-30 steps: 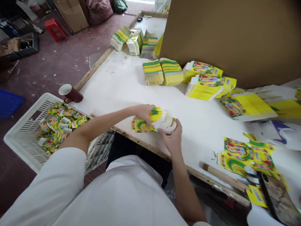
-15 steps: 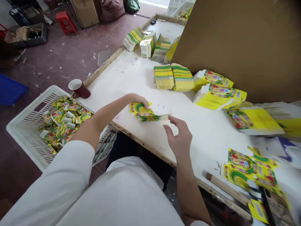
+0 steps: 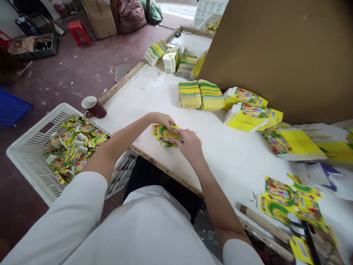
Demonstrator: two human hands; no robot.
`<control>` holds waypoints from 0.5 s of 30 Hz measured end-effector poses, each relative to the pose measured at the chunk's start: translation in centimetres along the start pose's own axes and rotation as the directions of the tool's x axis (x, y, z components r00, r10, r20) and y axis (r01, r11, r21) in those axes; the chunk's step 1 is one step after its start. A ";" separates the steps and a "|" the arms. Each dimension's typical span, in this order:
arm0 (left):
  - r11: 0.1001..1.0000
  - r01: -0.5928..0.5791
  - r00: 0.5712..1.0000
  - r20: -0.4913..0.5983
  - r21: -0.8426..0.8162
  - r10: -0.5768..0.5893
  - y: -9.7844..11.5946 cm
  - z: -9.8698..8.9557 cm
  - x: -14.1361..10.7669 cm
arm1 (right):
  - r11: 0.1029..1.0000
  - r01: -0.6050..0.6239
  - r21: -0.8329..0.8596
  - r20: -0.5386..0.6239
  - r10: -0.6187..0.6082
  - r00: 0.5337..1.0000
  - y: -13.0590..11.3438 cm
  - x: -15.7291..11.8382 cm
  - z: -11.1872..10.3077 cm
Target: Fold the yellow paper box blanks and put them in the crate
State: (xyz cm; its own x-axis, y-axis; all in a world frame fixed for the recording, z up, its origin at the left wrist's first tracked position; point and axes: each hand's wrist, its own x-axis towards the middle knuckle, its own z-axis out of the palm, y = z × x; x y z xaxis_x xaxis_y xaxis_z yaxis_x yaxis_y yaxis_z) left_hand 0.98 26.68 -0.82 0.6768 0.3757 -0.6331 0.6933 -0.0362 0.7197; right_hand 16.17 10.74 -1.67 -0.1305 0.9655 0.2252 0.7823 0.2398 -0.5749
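Note:
Near the table's front edge lies a small stack of yellow-green printed flat cartons (image 3: 164,134). My left hand (image 3: 164,120) comes over its far side, thumb and fingers closed on the top carton. From the right, my right hand (image 3: 191,144) grips the right end of the same carton, thumb and fingers pinched together. The two hands nearly touch, and they hide the right part of the stack.
A white plastic crate (image 3: 33,162) of small folded cartons stands left of the table. A maroon mug (image 3: 96,109) sits by the left edge. Stacked carton blanks (image 3: 190,96) line the back below a cardboard sheet (image 3: 275,55). Loose cartons (image 3: 278,198) and a phone (image 3: 322,239) lie right.
My right hand has moved left from beside the stack and closed on the carton. The white flap that showed there is now covered. My left hand stays at the stack.

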 end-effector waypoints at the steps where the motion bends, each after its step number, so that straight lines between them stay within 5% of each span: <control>1: 0.998 -0.062 0.988 -0.143 0.026 0.065 -0.4 0.0 -0.7 | 1.000 0.007 -0.006 -0.013 -0.007 1.000 0.0 -0.1 0.2; 2: 0.989 -0.142 0.939 -0.312 0.041 0.148 -1.0 0.2 -1.6 | 1.000 0.011 -0.010 -0.024 -0.011 1.000 0.0 -0.2 0.3; 3: 0.971 -0.235 0.844 -0.485 0.045 0.227 -1.7 0.5 -2.6 | 1.000 0.013 -0.014 -0.027 -0.013 1.000 -0.1 -0.3 0.4; 5: 0.900 -0.434 0.544 -0.787 0.034 0.292 -3.4 2.1 -4.9 | 1.000 0.011 -0.022 -0.016 -0.011 1.000 -0.3 -0.4 0.4; 8: 0.801 -0.598 0.071 -0.994 0.022 0.080 -6.0 6.4 -8.3 | 1.000 -0.005 -0.005 -0.003 0.005 1.000 -0.7 -0.3 -0.1; 10: 0.755 -0.656 -0.123 -0.987 0.005 -0.101 -7.1 10.2 -9.9 | 0.999 -0.033 0.038 -0.034 0.034 0.999 -1.1 -0.3 -0.6; 12: 0.700 -0.715 -0.189 -0.963 -0.001 -0.194 -7.3 14.0 -10.6 | 0.990 -0.069 0.119 -0.077 0.078 0.994 -1.7 -0.5 -1.2; 15: 0.600 -0.798 -0.088 -0.972 -0.062 -0.218 -5.9 18.2 -10.2 | 0.947 -0.108 0.303 -0.077 0.138 0.987 -3.0 -1.0 -1.4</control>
State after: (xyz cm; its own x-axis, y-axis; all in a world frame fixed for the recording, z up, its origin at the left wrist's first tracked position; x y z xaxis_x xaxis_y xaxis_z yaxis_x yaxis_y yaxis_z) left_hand -5.53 6.25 -3.83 -0.4513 0.8749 0.1759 -0.1397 -0.2640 0.9544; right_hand 14.80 8.88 0.95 0.0260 0.9786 0.2043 0.5705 0.1533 -0.8068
